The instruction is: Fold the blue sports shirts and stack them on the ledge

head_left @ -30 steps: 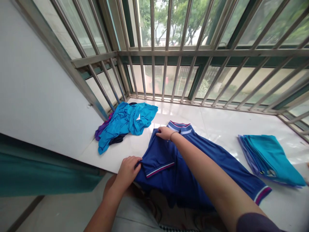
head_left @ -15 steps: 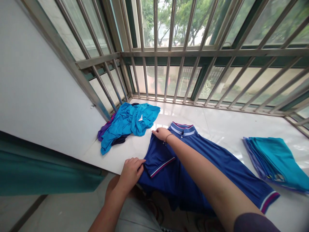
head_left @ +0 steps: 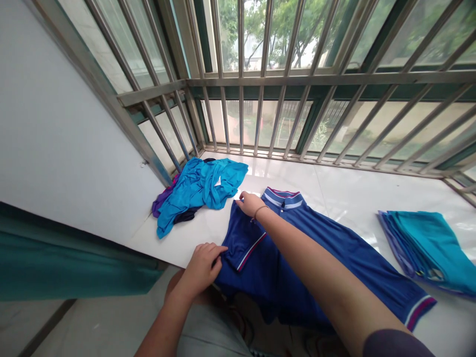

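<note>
A dark blue polo shirt (head_left: 293,258) lies spread over the white ledge, its striped collar (head_left: 283,197) toward the window and its lower part hanging off the near edge. One short sleeve is folded inward across the body, its striped cuff (head_left: 251,252) showing. My right hand (head_left: 251,204) rests at the folded shoulder beside the collar, thumb and forefinger slightly apart at the fabric corner. Beside the fold's lower left edge is my left hand (head_left: 204,265), forefinger touching the cloth and thumb apart from it. My right forearm hides part of the shirt's middle.
A crumpled heap of bright blue clothing (head_left: 203,191) with purple and dark pieces lies at the back left. To the right sits a stack of folded clothes (head_left: 427,243), teal on top. Metal bars (head_left: 282,119) line the window behind the ledge.
My right thumb and forefinger have parted slightly at the shoulder. The folded sleeve's cuff has shifted up and tilts more steeply. My left thumb has eased away from the cloth edge.
</note>
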